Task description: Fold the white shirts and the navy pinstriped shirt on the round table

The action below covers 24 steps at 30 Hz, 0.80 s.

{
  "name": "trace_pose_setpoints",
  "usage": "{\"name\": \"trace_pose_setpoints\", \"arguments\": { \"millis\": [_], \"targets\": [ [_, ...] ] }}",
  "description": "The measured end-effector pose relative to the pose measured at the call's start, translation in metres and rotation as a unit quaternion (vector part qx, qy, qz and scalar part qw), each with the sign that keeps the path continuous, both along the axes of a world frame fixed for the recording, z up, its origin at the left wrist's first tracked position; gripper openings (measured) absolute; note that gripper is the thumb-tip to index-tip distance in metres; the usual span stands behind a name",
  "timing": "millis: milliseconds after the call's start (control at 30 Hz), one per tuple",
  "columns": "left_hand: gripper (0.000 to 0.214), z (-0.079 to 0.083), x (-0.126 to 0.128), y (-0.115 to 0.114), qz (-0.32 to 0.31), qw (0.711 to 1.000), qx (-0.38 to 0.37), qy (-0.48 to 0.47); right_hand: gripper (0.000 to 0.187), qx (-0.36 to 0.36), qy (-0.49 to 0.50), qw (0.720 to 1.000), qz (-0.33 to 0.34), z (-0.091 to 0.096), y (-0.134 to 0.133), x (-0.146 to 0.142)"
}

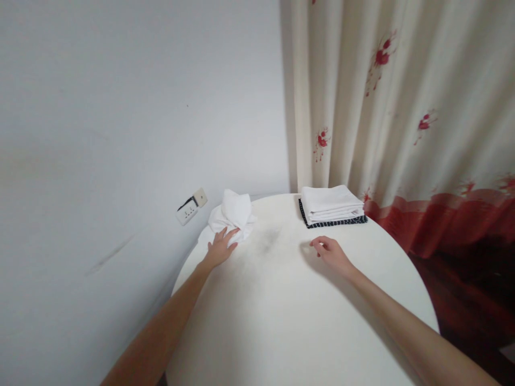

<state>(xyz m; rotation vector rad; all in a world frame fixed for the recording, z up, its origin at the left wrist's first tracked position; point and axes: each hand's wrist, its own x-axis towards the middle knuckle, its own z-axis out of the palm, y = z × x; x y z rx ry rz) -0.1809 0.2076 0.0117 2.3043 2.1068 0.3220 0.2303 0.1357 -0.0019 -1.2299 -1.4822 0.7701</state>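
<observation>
Forearms (pixel 177 311) stretch from the lower edge over a round white worktop (pixel 273 332), one from each side, with a bare stretch of its surface between them. The right hand (pixel 330 255) hangs just above the worktop, right of the middle, and throws a soft shadow to its left. Its fingers are loosely curled, thumb and forefinger close together around a small gap, with nothing visible in their hold. The left hand (pixel 219 249) lies farther left, palm down, its fingers spread apart and resting on the near edge of a crumpled white cloth (pixel 234 210); whether they pinch any of the fabric I cannot tell. A grey smudge (pixel 269 239) marks the worktop between the hands.

The crumpled cloth sits in a loose heap at the far left of the worktop, near the wall (pixel 140 107). Across from it, at the far right and beyond the right hand, a neat stack of folded white cloth (pixel 332 202) lies flat on a black-and-white patterned piece (pixel 340 223), whose edge shows below it. A white socket plate (pixel 187 213) and a beige one (pixel 200 197) are on the wall beside the heap. Behind the stack hangs a cream curtain (pixel 362 107) with red flowers and a red lower band.
</observation>
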Motion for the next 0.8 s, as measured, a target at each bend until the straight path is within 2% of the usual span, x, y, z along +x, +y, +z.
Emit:
{"name": "trace_pose_setpoints", "arguments": {
  "millis": [67, 133, 233, 333, 433, 633, 733, 800],
  "targets": [
    [0.063, 0.003, 0.016, -0.005, 0.043, 0.999, 0.010, 0.013, 0.032, -0.001, -0.005, 1.000, 0.006, -0.002, 0.000, -0.001],
    [0.070, 0.008, 0.038, -0.011, 0.056, 0.997, 0.046, 0.034, 0.033, -0.002, -0.010, 1.000, 0.012, -0.003, 0.001, -0.002],
    [0.071, 0.016, 0.072, -0.017, 0.026, 0.991, 0.123, 0.055, 0.033, -0.010, -0.017, 1.000, 0.016, -0.004, 0.000, -0.004],
    [0.062, 0.018, 0.101, -0.012, -0.014, 0.986, 0.164, 0.025, 0.034, -0.017, -0.014, 1.000, 0.021, -0.005, 0.000, -0.007],
    [0.053, 0.006, 0.121, -0.001, -0.081, 0.984, 0.151, -0.049, 0.035, -0.022, -0.009, 0.999, 0.029, -0.008, -0.001, -0.010],
    [0.075, -0.029, 0.135, 0.004, -0.186, 0.965, 0.097, -0.156, 0.032, -0.023, -0.029, 0.999, 0.024, -0.015, 0.001, -0.009],
    [0.079, -0.035, 0.136, 0.000, -0.204, 0.955, 0.102, -0.189, 0.028, 0.011, -0.051, 0.998, -0.016, -0.011, 0.011, 0.000],
    [0.079, -0.036, 0.136, -0.003, -0.211, 0.951, 0.100, -0.204, 0.026, 0.051, -0.086, 0.992, -0.071, -0.003, 0.025, 0.011]
  ]
}}
